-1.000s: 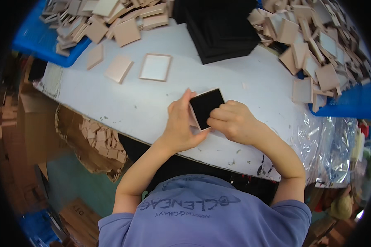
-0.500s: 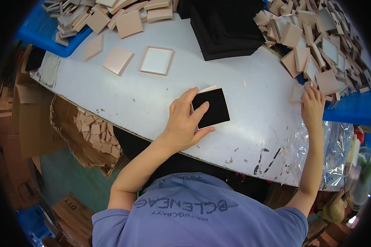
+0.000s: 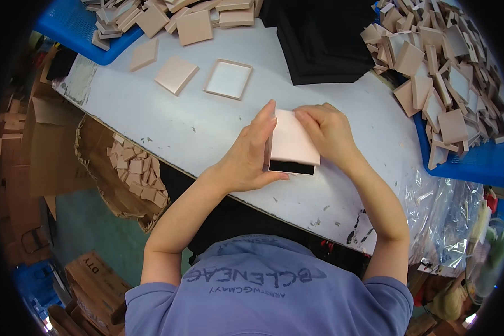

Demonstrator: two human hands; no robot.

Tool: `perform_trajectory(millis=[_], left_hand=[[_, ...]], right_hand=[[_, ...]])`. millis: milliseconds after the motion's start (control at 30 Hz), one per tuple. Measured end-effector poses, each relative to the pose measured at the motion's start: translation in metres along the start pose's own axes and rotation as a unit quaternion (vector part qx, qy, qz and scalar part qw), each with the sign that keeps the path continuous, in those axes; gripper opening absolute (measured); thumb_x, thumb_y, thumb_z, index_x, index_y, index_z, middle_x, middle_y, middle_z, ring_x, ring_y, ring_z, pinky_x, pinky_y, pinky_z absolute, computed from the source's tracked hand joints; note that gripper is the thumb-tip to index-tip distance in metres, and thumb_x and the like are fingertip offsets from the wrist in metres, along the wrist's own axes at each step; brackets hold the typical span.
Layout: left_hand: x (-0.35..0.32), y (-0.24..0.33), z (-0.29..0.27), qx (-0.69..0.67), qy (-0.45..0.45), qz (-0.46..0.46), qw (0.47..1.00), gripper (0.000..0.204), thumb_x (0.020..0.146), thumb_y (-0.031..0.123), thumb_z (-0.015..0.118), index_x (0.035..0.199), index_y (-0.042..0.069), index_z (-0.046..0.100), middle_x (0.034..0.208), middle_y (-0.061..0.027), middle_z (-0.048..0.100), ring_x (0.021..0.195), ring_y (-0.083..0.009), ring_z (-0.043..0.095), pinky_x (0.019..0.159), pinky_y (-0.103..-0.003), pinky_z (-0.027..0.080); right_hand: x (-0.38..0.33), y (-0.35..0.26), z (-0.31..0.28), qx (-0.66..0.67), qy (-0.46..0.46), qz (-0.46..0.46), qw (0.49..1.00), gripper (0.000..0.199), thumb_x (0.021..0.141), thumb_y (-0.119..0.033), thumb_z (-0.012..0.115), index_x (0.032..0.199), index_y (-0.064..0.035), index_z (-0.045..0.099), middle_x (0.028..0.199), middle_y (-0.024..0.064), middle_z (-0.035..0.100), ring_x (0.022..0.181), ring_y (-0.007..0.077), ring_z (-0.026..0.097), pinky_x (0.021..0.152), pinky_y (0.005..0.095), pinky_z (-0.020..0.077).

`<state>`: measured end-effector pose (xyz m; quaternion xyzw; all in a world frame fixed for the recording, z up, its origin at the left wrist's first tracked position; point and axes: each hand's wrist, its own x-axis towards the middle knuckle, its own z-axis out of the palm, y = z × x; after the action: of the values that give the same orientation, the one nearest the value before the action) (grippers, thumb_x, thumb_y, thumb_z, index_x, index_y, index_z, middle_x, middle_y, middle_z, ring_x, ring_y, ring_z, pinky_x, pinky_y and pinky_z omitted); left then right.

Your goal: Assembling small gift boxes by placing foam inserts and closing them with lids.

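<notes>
Box (image 3: 291,172): pale pink, black inside
Lid (image 3: 294,137): plain pink
Left fingers (image 3: 261,129): grasping box
Right fingers (image 3: 315,115): grasping lid
Shirt (image 3: 297,311): dark lettering (image 3: 255,275)

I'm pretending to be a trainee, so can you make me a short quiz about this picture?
1. True or false: the pale pink square cardboard lid completely hides the flat, matte black insert.
2. On which side of the person is the open, torn brown cardboard carton? A) left B) right
3. What is the right hand holding?

Key:
1. False: a black strip shows along the edge nearest the person.
2. A.
3. The lid.
</notes>
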<state>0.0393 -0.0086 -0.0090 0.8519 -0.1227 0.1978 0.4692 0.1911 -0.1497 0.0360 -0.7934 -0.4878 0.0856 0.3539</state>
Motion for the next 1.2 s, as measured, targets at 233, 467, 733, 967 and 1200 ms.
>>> perform_trajectory(millis=[233,467,733,967,1200], left_hand=[[0.011,0.018,-0.015,0.105,-0.078,-0.04,0.991,0.098,0.067,0.036,0.078,0.141,0.005,0.021,0.143,-0.0251,0.023,0.128,-0.0396,0.031,0.101,-0.047,0.028],[0.006,0.024,-0.014,0.249,-0.116,-0.055,0.96,0.092,0.069,0.045,0.073,0.14,0.005,0.029,0.143,-0.0229,0.023,0.131,-0.0366,0.025,0.101,-0.051,0.02],[0.016,-0.026,-0.039,0.183,0.146,-0.151,0.96,0.075,0.077,0.045,0.066,0.13,0.001,0.038,0.142,-0.0231,0.021,0.13,-0.0402,0.022,0.104,-0.054,0.01],[0.019,-0.052,-0.042,0.34,0.1,-0.215,0.91,0.028,0.086,0.029,0.06,0.092,0.003,0.052,0.131,-0.0204,0.04,0.13,-0.0383,0.024,0.104,-0.048,0.011],[0.031,0.016,-0.039,0.179,0.145,0.035,0.972,0.019,0.077,0.014,0.068,0.078,0.005,0.052,0.132,-0.0204,0.04,0.126,-0.0389,0.032,0.098,-0.05,0.024]], right_hand=[[-0.031,-0.028,-0.001,-0.142,-0.015,-0.13,0.981,0.056,0.075,-0.023,0.066,0.12,0.005,0.049,0.106,0.0142,0.055,0.095,0.0292,0.051,0.08,0.0394,0.0402],[-0.036,-0.022,0.009,-0.135,-0.031,-0.111,0.984,0.065,0.076,-0.025,0.065,0.128,0.0071,0.04,0.121,0.0173,0.047,0.11,0.0312,0.045,0.091,0.044,0.034],[0.033,-0.016,-0.078,-0.18,0.213,-0.221,0.935,0.036,0.072,-0.01,0.072,0.106,-0.0037,0.061,0.106,0.0121,0.06,0.096,0.0296,0.055,0.079,0.0352,0.044],[0.07,0.004,-0.09,-0.194,0.167,-0.164,0.953,0.008,0.078,-0.01,0.067,0.081,-0.0018,0.067,0.081,0.0092,0.065,0.076,0.0261,0.061,0.07,0.0347,0.047],[0.046,-0.002,-0.093,-0.044,0.405,-0.174,0.897,0.008,0.082,-0.003,0.062,0.089,0.0003,0.063,0.081,0.0089,0.063,0.074,0.0251,0.06,0.066,0.032,0.0478]])
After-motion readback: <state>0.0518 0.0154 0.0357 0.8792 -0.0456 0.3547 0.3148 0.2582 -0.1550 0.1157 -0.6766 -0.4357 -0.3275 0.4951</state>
